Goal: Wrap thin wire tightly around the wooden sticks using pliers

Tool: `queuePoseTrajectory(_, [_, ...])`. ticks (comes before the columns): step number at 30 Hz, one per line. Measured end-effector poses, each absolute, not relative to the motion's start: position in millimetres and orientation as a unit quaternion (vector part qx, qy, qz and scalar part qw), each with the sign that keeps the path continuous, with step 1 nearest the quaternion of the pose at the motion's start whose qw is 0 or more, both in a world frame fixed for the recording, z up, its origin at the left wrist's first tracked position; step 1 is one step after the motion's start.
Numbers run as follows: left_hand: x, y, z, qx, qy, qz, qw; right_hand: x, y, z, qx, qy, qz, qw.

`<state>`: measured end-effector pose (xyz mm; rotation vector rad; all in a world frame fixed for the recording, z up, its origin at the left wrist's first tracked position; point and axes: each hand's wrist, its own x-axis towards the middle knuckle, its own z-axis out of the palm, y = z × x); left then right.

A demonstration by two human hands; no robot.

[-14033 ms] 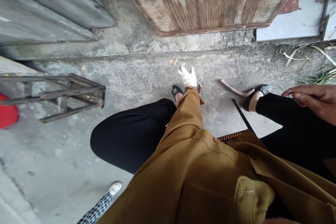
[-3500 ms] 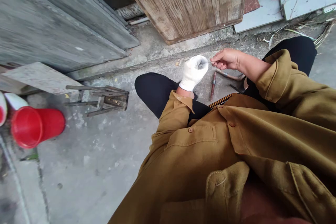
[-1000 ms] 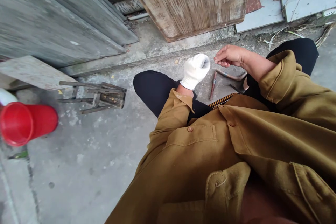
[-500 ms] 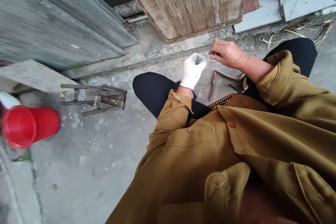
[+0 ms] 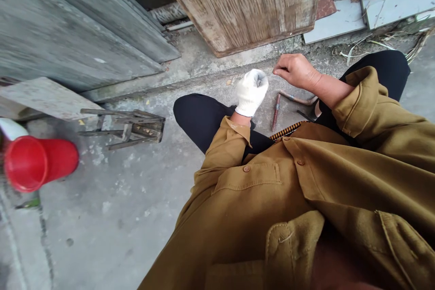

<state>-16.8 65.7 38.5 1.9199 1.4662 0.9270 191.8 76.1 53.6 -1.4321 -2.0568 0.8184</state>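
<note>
My left hand (image 5: 252,92) wears a white knit glove. Its fingers are curled in, and whatever they may hold is too small or hidden to make out. A short gap to the right of it, my bare right hand (image 5: 295,70) is closed with thumb and fingers pressed together; anything pinched there does not show. The hands do not touch. Below them on the concrete, between my knees, lies a bent reddish-brown rod (image 5: 276,109), partly hidden by my right leg.
A weathered wooden panel (image 5: 251,9) stands just beyond my hands. Stacked white tiles (image 5: 335,22) lie at the upper right. To the left are a small wooden stool (image 5: 146,130) on its side, a red bucket (image 5: 61,161) and a grey board (image 5: 50,99).
My left hand has turned slightly, so more of the glove's back shows. The right hand's fingers have curled in more and moved slightly right.
</note>
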Motion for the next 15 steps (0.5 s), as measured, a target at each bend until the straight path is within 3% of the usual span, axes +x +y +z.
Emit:
queuePoseTrajectory(5, [-18,67,43,0.730,0.538,0.329,0.263,186,76,61,-0.532,-0.590,0.540,0.276])
queuePoseTrajectory(7, [-16,68,40,0.714,0.541,0.344,0.282,186,75,65,-0.518,-0.562,0.578,0.286])
queuePoseTrajectory(10, [-14,73,32,0.667,0.549,0.366,0.346,189,76,65,-0.507,-0.619,0.516,0.306])
queuePoseTrajectory(15, [-14,77,21,0.616,0.531,0.378,0.442,198,77,59,-0.460,-0.786,0.299,0.285])
